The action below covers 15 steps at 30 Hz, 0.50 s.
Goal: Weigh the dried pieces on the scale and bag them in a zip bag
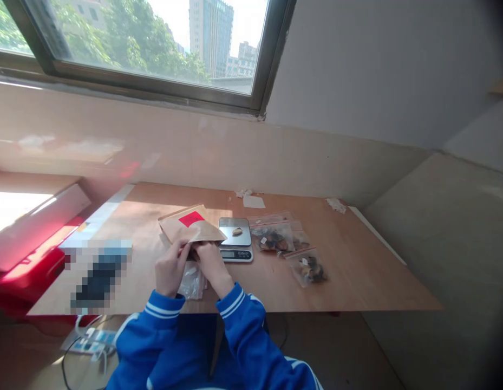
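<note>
now both hands meet at the near edge of the brown pouch (191,226), which lies on the table (357,271) with its red label facing up. the left hand (170,268) pinches the pouch's near edge, fingers curled around it; the right hand (213,264) grips the same edge just beside it, knuckles up. under the wrists lies a clear bag (192,281), flat on the wood. right of the pouch sits a scale (235,238) with a small pale piece on its plate. further right, three filled bags (287,246) lie close together, dark bits inside.
</note>
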Each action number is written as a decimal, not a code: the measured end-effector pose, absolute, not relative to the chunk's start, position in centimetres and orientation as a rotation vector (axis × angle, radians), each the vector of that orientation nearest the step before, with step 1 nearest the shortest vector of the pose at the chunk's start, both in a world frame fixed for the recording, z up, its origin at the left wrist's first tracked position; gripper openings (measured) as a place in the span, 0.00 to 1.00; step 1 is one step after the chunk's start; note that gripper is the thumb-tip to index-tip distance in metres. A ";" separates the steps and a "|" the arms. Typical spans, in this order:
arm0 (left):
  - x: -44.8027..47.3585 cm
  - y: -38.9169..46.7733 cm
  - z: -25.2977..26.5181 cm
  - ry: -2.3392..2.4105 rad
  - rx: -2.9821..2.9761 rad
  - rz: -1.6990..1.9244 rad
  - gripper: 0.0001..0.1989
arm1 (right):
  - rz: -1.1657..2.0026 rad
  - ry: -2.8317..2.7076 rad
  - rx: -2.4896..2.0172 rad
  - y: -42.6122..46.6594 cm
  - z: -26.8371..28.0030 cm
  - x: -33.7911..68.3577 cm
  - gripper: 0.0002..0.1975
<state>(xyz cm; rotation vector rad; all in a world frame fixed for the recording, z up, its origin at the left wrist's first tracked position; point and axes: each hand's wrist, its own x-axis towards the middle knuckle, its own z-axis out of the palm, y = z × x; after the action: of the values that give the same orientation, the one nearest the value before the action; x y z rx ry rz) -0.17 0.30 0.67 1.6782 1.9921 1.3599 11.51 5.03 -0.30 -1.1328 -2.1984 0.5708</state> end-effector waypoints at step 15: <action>-0.7 2.7 3.8 2.100 1.759 1.259 0.14 | 0.804 -1.357 -0.864 3.5 1.3 12.2 0.06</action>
<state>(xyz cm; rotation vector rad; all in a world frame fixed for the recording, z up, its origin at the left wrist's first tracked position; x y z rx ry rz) -0.72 2.73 3.75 1.7589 2.0997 1.2591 12.17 3.55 1.28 -0.8645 -1.3574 0.8043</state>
